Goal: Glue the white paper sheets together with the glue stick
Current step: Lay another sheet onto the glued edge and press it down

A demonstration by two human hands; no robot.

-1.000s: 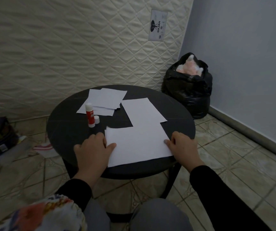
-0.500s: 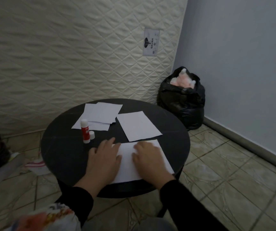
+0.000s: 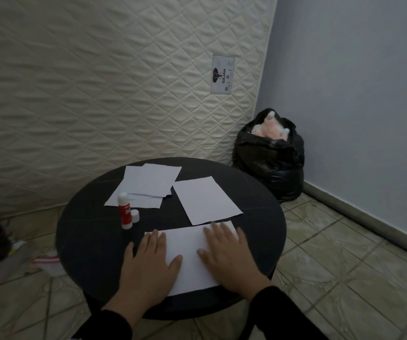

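Head view shows us seated at a round black table (image 3: 87, 241) in the lower middle of the frame. Our left hand (image 3: 148, 263) lies flat, fingers straight and spread, pressing the left edge of the near sheet (image 3: 187, 256); part of the palm sits on the bare tabletop. Our right hand (image 3: 227, 256) lies flat as well, fingers straight, pressing the right part of that same sheet. Neither hand grips anything; both only press down on paper. We cannot tell whether the near sheet is one layer or two.

Just beyond it, at frame centre, lies a second sheet (image 3: 206, 200), tilted, its near corner close to the first one's far edge. Up and left of that sits a loose stack (image 3: 148, 185) of overlapping sheets. A glue stick (image 3: 124, 211) stands upright at the stack's near edge, left of centre, uncapped, with its cap (image 3: 135, 215) touching or just beside it on the right.

Behind the table a quilted mattress (image 3: 99, 82) leans upright, bearing a label (image 3: 222, 77). At right centre, a black bag (image 3: 271, 163) sits in the corner by the blue wall (image 3: 357, 82).
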